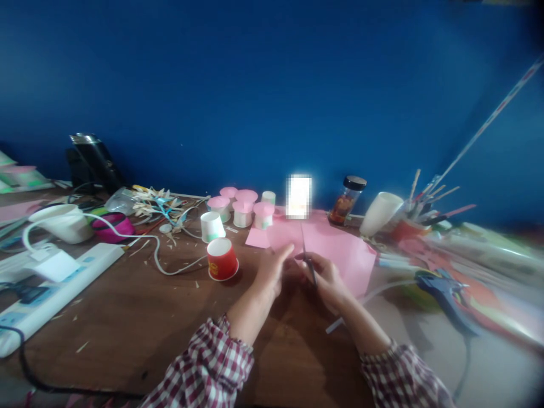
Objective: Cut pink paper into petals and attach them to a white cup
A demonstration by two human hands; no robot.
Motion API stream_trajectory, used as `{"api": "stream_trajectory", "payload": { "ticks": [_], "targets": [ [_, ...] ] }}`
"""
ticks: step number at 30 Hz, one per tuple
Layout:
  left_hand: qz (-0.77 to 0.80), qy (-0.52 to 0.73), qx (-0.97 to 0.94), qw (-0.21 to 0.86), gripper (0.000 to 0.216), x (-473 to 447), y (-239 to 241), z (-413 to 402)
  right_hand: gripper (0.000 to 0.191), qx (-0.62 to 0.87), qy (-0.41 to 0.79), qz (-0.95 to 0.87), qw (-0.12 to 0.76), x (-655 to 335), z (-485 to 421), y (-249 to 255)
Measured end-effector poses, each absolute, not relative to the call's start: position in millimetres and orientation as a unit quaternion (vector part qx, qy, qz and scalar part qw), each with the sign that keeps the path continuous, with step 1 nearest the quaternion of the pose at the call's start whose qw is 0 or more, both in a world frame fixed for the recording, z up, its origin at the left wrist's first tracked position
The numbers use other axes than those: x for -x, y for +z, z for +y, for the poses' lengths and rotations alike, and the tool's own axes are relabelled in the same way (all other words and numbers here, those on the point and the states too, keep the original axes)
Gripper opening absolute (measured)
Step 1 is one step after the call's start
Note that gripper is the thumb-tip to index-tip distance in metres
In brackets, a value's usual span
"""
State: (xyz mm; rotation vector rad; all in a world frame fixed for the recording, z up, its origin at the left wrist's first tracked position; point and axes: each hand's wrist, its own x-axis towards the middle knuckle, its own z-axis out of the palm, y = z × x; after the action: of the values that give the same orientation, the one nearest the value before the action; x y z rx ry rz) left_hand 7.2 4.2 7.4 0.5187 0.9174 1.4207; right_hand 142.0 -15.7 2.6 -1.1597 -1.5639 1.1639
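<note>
My left hand (272, 271) and my right hand (326, 279) meet over the brown table, just in front of a pink paper sheet (340, 243). A pair of scissors (306, 256) stands blades up in the closed fingers of my right hand. The fingers of my left hand lie together, pressed against the near edge of the pink paper beside the scissors. A red paper cup (221, 258) stands upside down to the left of my left hand.
A white cup (211, 226) and several pink-topped cups (242, 205) stand behind. A glass jar (347, 199), a tipped white cup (379, 213) and a brush pot (411, 222) line the back right. A blue glue gun (446, 290) lies right; a power strip (55, 283) lies left.
</note>
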Motion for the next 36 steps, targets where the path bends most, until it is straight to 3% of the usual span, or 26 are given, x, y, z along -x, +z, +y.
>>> {"api": "stream_trajectory", "payload": {
  "ticks": [36],
  "targets": [
    [0.411,0.609,-0.216,0.643,0.029,-7.3,10.9,3.5,0.04,0.472,0.44,-0.645,0.41,-141.1,-16.6,10.9]
  ]
}}
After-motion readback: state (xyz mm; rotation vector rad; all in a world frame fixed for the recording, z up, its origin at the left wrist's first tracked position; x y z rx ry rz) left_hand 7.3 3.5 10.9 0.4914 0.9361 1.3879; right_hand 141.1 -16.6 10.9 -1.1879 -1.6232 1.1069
